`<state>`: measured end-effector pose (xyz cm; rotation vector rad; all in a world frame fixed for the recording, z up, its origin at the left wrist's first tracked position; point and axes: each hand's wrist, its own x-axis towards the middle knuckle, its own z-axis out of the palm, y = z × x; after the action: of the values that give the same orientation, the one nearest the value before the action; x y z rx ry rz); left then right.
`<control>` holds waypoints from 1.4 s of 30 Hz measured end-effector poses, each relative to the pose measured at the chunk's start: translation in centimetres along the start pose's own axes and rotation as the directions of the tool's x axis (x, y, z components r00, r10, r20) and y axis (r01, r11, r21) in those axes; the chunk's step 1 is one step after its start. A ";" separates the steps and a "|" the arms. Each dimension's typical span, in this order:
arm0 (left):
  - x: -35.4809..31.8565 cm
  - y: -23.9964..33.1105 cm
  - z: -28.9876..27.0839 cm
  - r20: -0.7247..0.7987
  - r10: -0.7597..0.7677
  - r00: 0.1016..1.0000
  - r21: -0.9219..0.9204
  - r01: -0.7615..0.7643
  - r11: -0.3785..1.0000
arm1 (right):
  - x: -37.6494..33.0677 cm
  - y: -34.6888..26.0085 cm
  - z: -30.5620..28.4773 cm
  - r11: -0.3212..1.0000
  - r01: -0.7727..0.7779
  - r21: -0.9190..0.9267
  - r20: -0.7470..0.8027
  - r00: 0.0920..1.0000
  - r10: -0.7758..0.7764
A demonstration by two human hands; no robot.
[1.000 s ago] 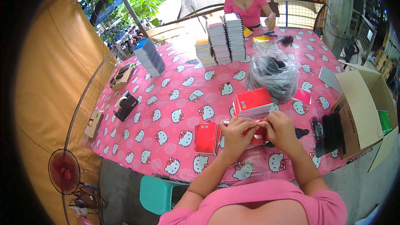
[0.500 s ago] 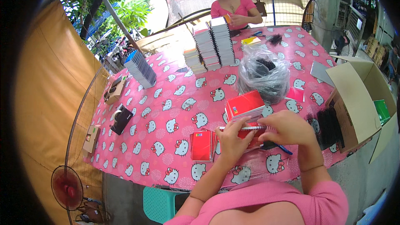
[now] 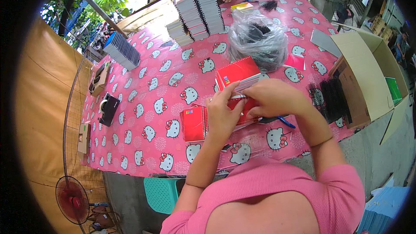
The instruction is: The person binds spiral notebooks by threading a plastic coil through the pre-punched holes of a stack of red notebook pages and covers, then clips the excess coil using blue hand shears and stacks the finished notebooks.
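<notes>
A: Grip check? Both my hands, left hand (image 3: pixel 223 115) and right hand (image 3: pixel 273 99), pinch the red notebook (image 3: pixel 237 73) mid-desk (image 3: pixel 147 104)

B: Step?

A: Looks like binding; next likely needs steady edge alignment

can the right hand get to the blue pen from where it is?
Probably yes. The blue pen lies on the tablecloth right beside the right hand, partly under its wrist, nothing covering its near end. Both hands are busy with the red notebook, though.
</notes>
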<state>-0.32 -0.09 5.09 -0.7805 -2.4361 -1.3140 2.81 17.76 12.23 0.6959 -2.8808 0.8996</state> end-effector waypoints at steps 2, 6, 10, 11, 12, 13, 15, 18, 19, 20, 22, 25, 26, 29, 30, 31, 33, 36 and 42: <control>0.0 0.2 0.0 0.031 -0.003 1.000 -0.078 0.005 0.997 | 1.8 1.3 1.1 0.959 -0.113 -0.260 0.408 0.887 0.215; -0.2 0.1 -0.1 -0.017 0.071 0.997 -0.002 -0.071 0.997 | 0.2 0.6 1.8 0.989 0.038 -0.142 -0.001 0.999 -0.039; -0.4 -0.3 -0.5 -0.126 0.201 0.972 0.103 -0.189 0.977 | 1.5 1.1 1.3 0.952 -0.085 -0.293 0.358 0.914 0.192; -0.7 -1.6 -0.6 -0.143 0.193 0.971 0.114 -0.178 0.977 | 1.1 0.0 0.8 0.974 -0.036 -0.223 0.195 0.978 0.080; -1.3 -2.9 -0.3 -0.153 -0.003 0.988 -0.098 -0.012 0.995 | 0.5 -0.8 0.7 0.989 0.013 -0.150 0.012 1.000 -0.011; -2.0 -3.9 -0.2 -0.124 -0.197 0.972 -0.305 0.152 0.940 | 1.4 -0.4 1.2 0.989 0.021 -0.144 0.016 1.000 -0.019; -2.1 -3.0 -0.4 -0.105 -0.257 0.961 -0.391 0.198 0.899 | 3.4 0.9 2.0 0.936 -0.041 -0.351 0.404 0.895 0.190; -2.8 -2.3 -0.1 -0.117 -0.343 0.932 -0.580 0.216 0.785 | 1.4 0.1 2.1 0.986 0.051 -0.158 -0.014 0.998 -0.054; -3.0 -2.2 -0.1 -0.131 -0.363 0.923 -0.676 0.185 0.713 | 2.2 -0.1 2.0 0.985 0.063 -0.160 -0.009 0.998 -0.065; -3.1 -2.2 0.1 -0.125 -0.367 0.922 -0.675 0.192 0.713 | 2.9 -0.5 2.2 0.979 0.000 -0.205 0.204 0.978 0.043; -3.3 -2.3 0.3 -0.110 -0.306 0.946 -0.737 0.129 0.664 | 2.6 -0.9 2.6 0.965 -0.055 -0.256 0.404 0.901 0.159; -4.1 -2.8 0.1 -0.149 -0.357 0.922 -0.734 0.139 0.665 | 2.4 -1.4 2.5 0.976 -0.018 -0.216 0.170 0.984 0.056; -4.1 -2.8 0.1 -0.141 -0.358 0.923 -0.734 0.145 0.663 | 2.4 -1.6 2.5 0.973 0.005 -0.232 0.226 0.973 0.049; -3.9 -2.9 0.0 -0.146 -0.321 0.936 -0.689 0.137 0.712 | 2.9 -1.3 2.8 0.961 0.016 -0.275 0.315 0.946 0.075; -4.4 -3.1 -0.2 -0.133 -0.332 0.934 -0.656 0.168 0.736 | 3.3 -1.3 2.7 0.952 0.012 -0.307 0.349 0.932 0.101; -4.4 -3.3 -0.4 -0.121 -0.343 0.932 -0.622 0.198 0.758 | 3.2 -1.4 2.5 0.951 0.012 -0.309 0.335 0.937 0.097; -4.3 -3.1 -0.3 -0.115 -0.364 0.924 -0.618 0.220 0.755 | 1.9 -2.2 2.6 0.981 0.103 -0.164 0.171 0.982 -0.075; -4.3 -3.3 -0.2 -0.104 -0.364 0.925 -0.617 0.227 0.753 | 4.1 -1.2 3.2 0.940 0.039 -0.338 0.416 0.903 0.112; -3.9 -3.7 -0.1 -0.079 -0.322 0.943 -0.768 0.148 0.623 | -2.9 -3.0 2.3 0.973 0.183 0.138 -0.578 0.813 -0.071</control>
<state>0.75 -3.05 0.80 -0.4227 -1.7978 -2.4520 6.89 15.49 11.37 0.5068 -2.2120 1.1375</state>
